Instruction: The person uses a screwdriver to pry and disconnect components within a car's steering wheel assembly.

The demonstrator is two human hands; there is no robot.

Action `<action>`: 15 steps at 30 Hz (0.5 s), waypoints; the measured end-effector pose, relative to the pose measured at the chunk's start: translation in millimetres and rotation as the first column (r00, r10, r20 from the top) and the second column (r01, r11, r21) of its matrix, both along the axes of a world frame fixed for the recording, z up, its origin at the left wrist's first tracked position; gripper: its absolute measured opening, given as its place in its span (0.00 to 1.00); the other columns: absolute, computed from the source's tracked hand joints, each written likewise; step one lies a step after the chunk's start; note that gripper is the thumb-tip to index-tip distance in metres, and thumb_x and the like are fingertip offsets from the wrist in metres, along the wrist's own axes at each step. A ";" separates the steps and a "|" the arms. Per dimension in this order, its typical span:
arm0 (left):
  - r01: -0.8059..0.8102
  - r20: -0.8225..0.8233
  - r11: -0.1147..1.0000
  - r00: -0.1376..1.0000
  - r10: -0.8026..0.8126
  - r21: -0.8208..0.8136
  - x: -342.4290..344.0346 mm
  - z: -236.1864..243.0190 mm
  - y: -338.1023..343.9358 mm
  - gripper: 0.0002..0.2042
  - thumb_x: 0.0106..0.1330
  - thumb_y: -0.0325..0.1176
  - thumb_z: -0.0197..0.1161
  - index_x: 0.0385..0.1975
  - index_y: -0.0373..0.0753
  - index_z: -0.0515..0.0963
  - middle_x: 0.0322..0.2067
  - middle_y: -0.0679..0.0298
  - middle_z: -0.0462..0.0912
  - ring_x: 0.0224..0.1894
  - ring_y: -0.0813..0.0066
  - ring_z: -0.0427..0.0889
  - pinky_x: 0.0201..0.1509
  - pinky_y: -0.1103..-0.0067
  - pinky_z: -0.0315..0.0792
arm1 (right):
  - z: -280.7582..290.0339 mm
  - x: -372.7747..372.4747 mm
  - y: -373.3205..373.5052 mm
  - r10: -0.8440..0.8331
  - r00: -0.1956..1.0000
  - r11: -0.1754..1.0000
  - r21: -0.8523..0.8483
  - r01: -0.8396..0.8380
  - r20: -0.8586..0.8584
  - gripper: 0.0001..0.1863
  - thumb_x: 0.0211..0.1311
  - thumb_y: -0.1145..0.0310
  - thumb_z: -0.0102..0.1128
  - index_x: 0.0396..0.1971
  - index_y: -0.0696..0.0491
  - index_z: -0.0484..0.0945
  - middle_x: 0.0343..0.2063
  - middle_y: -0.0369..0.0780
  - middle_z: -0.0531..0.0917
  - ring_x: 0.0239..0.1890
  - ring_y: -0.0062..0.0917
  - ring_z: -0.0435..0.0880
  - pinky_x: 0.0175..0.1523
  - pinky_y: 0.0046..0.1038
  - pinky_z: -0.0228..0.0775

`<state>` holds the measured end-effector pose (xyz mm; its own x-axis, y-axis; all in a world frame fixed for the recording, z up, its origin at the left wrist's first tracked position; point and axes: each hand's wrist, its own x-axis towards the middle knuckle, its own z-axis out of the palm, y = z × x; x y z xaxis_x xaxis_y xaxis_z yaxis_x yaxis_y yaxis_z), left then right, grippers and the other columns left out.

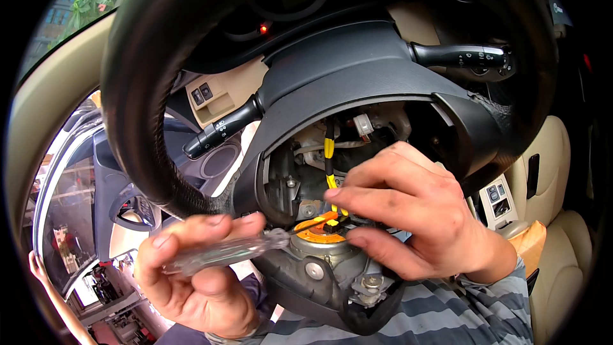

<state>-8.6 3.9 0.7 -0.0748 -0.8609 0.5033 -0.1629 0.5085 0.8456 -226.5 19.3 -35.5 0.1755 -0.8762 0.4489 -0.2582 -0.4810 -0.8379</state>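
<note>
the left hand (pixel 203 289) grips a clear-handled screwdriver (pixel 227 252), its thin shaft over an orange disc (pixel 310 236) in the open middle of the steering wheel (pixel 143 89). the right hand (pixel 418 217) reaches in beside yellow wires (pixel 329 147); its pinch is hard to make out. a red light (pixel 264 29) glows above. a beige seat (pixel 550 169) stands right.

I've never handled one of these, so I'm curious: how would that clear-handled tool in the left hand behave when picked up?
The clear-handled tool is probably light, as its see-through handle looks like plastic. Its thin, straight shaft suggests it would stay stiff. The handle looks glossy, so it may feel slippery.
</note>
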 end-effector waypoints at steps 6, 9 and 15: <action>0.489 0.284 0.872 0.837 -0.467 -0.005 -19.8 20.8 -43.6 0.26 0.58 0.44 0.70 0.49 0.31 0.72 0.40 0.54 0.69 0.33 0.61 0.84 0.35 0.74 0.82 | 21.4 3.9 -9.9 -0.057 0.994 0.987 -0.157 0.041 -0.098 0.15 0.46 0.68 0.73 0.32 0.60 0.80 0.21 0.41 0.77 0.20 0.31 0.76 0.24 0.26 0.67; 0.556 0.224 0.831 0.808 -0.545 0.018 -23.8 16.9 -51.6 0.27 0.57 0.44 0.71 0.48 0.31 0.73 0.40 0.55 0.68 0.34 0.60 0.84 0.36 0.74 0.83 | 24.2 -0.1 -6.8 -0.110 0.988 0.982 -0.163 0.092 -0.107 0.15 0.45 0.68 0.73 0.31 0.59 0.79 0.19 0.39 0.76 0.17 0.28 0.76 0.22 0.25 0.68; 0.398 0.079 0.878 0.899 -0.431 0.266 -40.1 26.9 -39.1 0.37 0.60 0.45 0.68 0.61 0.24 0.60 0.41 0.46 0.77 0.33 0.63 0.85 0.33 0.79 0.82 | 14.3 -2.1 2.5 -0.199 0.933 0.979 -0.104 0.176 -0.298 0.15 0.44 0.74 0.71 0.33 0.60 0.77 0.23 0.41 0.80 0.21 0.32 0.81 0.26 0.27 0.74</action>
<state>-48.8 -35.2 27.6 -0.5021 -0.8282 0.2489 -0.0996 0.3412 0.9347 -228.6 21.9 -21.3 0.1504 -0.8724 0.4650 -0.5876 -0.4571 -0.6677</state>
